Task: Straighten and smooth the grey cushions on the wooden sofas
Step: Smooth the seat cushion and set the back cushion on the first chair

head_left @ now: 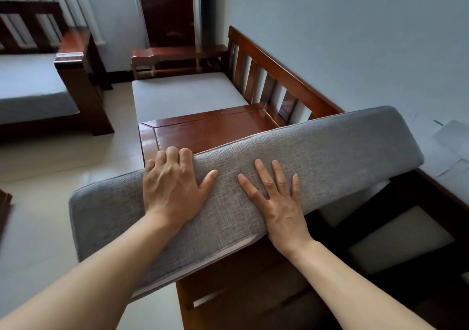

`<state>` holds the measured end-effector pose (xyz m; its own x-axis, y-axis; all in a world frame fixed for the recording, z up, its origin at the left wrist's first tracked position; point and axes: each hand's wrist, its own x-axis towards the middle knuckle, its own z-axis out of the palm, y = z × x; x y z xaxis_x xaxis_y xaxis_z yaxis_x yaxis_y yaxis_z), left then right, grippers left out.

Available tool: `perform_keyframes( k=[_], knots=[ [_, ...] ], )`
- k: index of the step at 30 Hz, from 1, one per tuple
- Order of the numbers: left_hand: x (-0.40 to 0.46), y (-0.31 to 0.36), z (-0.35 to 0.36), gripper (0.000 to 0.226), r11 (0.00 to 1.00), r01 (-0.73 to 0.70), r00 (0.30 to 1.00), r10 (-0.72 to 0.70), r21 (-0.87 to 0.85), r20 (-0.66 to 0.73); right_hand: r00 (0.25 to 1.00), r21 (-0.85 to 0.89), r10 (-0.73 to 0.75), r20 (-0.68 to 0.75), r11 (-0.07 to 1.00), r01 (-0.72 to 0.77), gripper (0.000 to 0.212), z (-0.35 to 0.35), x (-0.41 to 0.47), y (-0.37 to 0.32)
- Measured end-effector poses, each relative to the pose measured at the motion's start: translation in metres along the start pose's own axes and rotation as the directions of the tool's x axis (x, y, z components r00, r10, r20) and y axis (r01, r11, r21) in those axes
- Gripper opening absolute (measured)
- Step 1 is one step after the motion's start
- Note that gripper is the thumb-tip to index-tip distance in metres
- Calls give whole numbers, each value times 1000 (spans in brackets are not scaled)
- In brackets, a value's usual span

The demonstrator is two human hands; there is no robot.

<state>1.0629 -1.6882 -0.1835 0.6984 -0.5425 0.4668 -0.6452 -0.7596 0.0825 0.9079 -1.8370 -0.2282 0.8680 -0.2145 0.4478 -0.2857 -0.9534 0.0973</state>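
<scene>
Left hand (pixel 175 182) grips the far edge of the grey cushion (pixel 330 147); right hand (pixel 279 197) rests flat, fingers straight. Cushion lies askew, lifted off the sofa frame (pixel 228 286) at 6 o'clock. Step: repositioning. Next move likely requires lowering it squarely onto the seat.

Both forearms were bare from the near edge of the view to the wrists, with no sleeve showing. The left hand (pixel 172 185) and right hand (pixel 281 202) wore nothing. Fingernails were short and unpainted.
</scene>
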Motion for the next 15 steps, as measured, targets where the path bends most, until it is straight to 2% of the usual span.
perform_keyframes(
  k=[6, 10, 15],
  knots=[
    [14, 5, 0, 64, 1000, 11, 1000, -11, 17, 28, 998, -6, 22, 59, 1000, -21, 129, 1, 10, 6],
    [-3, 8, -1, 65, 1000, -4, 1000, 4, -10, -19, 996, -12, 52, 66, 999, -51, 128, -2, -8, 1],
    [-39, 21, -6, 78, 993, -107, 993, 109, -50, 36, 988, -15, 45, 151, 999, -43, 128, -9, -41, 6]
  ],
)
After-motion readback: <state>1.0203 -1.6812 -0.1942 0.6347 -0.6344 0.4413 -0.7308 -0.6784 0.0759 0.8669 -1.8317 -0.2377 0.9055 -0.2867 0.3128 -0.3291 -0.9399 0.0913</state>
